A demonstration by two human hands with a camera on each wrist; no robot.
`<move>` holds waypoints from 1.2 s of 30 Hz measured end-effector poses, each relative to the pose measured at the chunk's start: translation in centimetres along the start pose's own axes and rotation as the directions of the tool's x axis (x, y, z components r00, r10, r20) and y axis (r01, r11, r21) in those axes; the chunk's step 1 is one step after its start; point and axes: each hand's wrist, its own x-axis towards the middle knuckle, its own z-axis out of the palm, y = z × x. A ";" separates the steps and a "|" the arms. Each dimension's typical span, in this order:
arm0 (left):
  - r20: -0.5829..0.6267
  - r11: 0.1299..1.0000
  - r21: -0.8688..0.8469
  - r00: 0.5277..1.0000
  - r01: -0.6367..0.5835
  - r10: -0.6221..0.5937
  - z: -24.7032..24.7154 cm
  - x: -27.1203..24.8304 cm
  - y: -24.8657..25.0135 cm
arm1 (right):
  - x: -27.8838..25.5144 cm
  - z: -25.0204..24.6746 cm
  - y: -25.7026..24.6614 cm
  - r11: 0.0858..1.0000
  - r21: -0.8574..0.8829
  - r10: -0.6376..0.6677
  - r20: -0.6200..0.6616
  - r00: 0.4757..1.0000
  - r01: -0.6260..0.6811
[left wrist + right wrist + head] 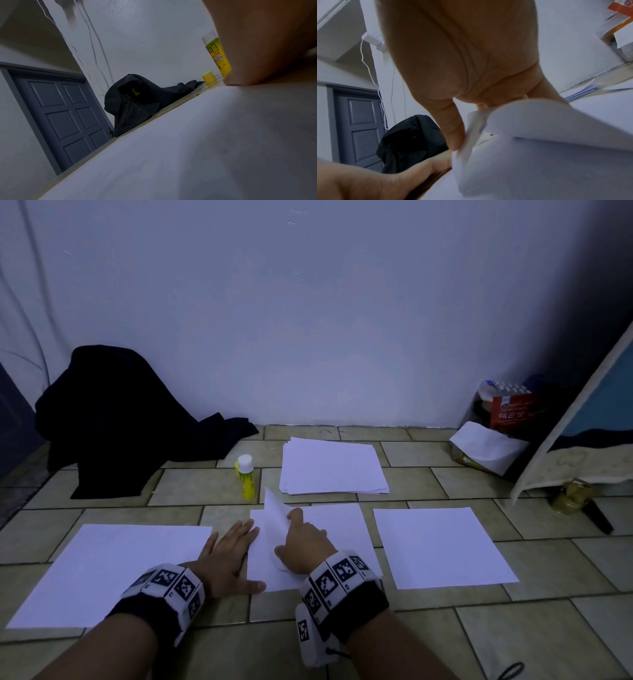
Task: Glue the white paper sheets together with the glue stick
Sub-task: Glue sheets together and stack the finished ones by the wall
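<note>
white paper sheets (330, 465), yellow glue stick (246, 479)

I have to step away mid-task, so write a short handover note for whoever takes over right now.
Left hand: flat, pressing the middle sheet's left edge.
Right hand: pinches a lifted sheet over the middle sheet.
Glue stick: upright beside the paper stack, yellow cap off on the floor.
Single sheets lie left and right.
Done: glue uncapped.
Left: whether glue is applied cannot be told; press sheets together.

Dim, bluish light throughout; wrist views blurred up close, edges bent and darkened.
</note>
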 end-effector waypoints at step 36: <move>0.035 1.000 0.023 0.999 0.001 -0.002 0.4 0.5 -0.6 | 1.1 0.8 0.3 1.000 -0.006 -0.005 0.048 0.999 0.005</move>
